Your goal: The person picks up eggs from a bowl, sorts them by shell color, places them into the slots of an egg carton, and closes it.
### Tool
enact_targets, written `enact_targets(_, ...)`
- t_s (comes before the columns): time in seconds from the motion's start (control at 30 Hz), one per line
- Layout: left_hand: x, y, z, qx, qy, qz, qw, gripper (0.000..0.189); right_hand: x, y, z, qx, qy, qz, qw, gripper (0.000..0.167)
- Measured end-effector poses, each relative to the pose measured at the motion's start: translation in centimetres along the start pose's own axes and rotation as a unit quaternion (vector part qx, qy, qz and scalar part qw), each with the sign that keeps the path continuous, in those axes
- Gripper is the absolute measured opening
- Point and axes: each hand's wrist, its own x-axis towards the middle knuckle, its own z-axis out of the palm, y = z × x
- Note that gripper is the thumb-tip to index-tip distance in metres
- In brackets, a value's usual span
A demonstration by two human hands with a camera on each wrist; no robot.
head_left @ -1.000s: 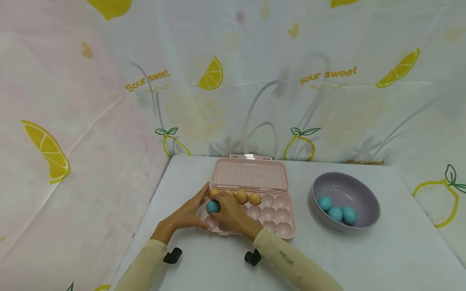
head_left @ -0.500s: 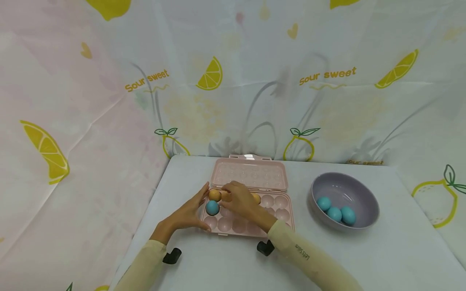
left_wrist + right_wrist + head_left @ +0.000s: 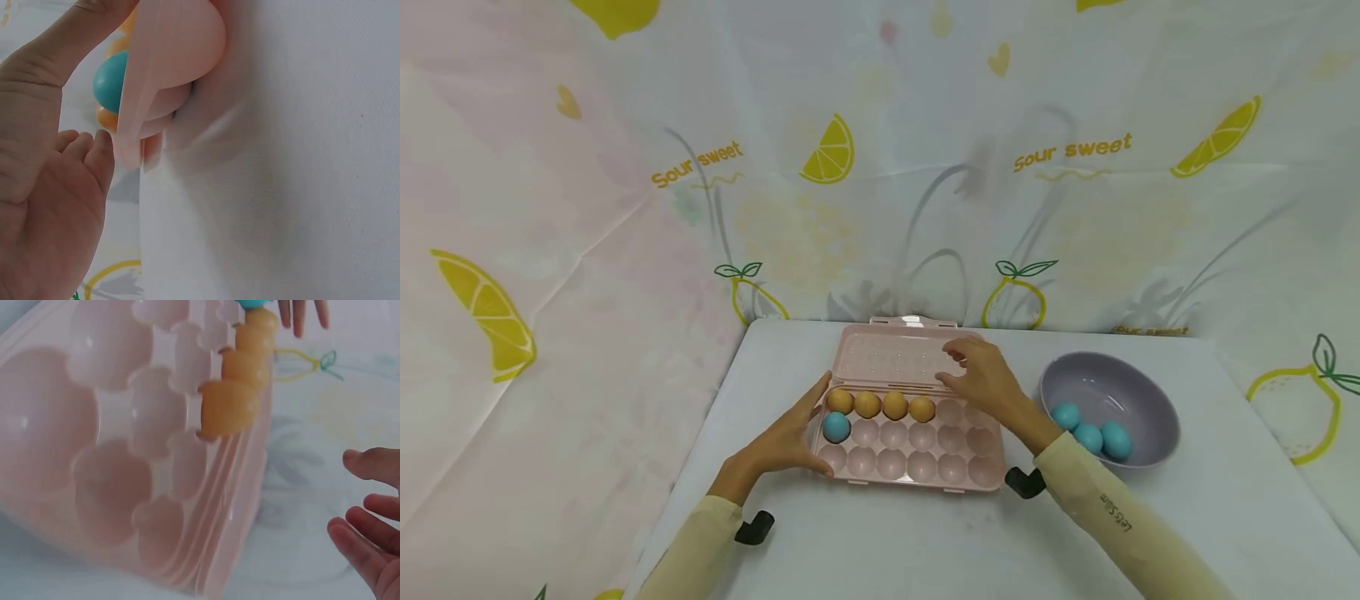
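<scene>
A pink egg carton (image 3: 966,482) lies with its lid (image 3: 887,354) folded back. Its back row holds several orange eggs (image 3: 894,406) at the left, and one blue egg (image 3: 836,427) sits in the leftmost cup of the middle row. At the carton's left end is my left hand (image 3: 786,437), thumb at the near corner and fingers spread along the side. The left wrist view shows the thumb lying over the carton's rim. My right hand (image 3: 988,379) hangs over the right part of the lid, fingers loosely bent and apart, with nothing held between them.
A purple bowl (image 3: 1108,379) with 3 blue eggs (image 3: 1088,437) stands right of the carton, close to my right forearm. The white table (image 3: 850,542) ends against a lemon-print cloth (image 3: 910,167) behind. A dark wrist camera (image 3: 1026,482) juts out under each wrist.
My right hand has left the blue egg, which stays in its cup, and has moved right across the carton to the lid's right side. The left hand has stayed in place.
</scene>
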Motion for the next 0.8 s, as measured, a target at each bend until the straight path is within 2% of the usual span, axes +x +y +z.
enact_targets(0.13, -0.2, -0.1, 0.1, -0.003, 0.012, 0.0, 0.9999, 0.149, -1.4, 1.3, -2.3, 0.003, 0.027, 0.02, 0.9994, 0.041)
enact_targets(0.27, -0.7, -0.3, 0.3, -0.009, 0.028, -0.002, 0.9996, 0.149, -3.3, 3.1, -3.9, -0.024, 0.055, 0.032, 0.9977, 0.041)
enact_targets(0.4, -1.0, -0.5, 0.4, -0.022, 0.039, 0.006, 0.999, 0.146, -5.1, 5.0, -5.7, -0.066, 0.047, 0.044, 0.9957, 0.038)
enact_targets(0.5, -1.2, -0.6, 0.5, -0.035, 0.042, 0.007, 0.9985, 0.145, -6.0, 5.8, -7.6, -0.085, -0.006, 0.087, 0.9926, 0.033)
enact_targets(0.57, -1.2, -0.8, 0.6, -0.042, 0.043, 0.006, 0.9982, 0.145, -6.7, 6.2, -9.0, -0.097, -0.06, 0.129, 0.9851, 0.033)
enact_targets(0.7, -1.4, -1.0, 0.7, -0.049, 0.044, 0.009, 0.9978, 0.144, -7.9, 6.7, -11.3, -0.118, -0.167, 0.215, 0.9548, 0.04)
enact_targets(0.77, -1.4, -1.1, 0.8, -0.056, 0.044, 0.009, 0.9974, 0.144, -8.5, 6.9, -12.1, -0.127, -0.207, 0.25, 0.9374, 0.046)
enact_targets(0.8, -1.5, -1.1, 0.8, -0.06, 0.043, 0.009, 0.9973, 0.143, -8.8, 7.0, -12.3, -0.129, -0.218, 0.26, 0.9317, 0.047)
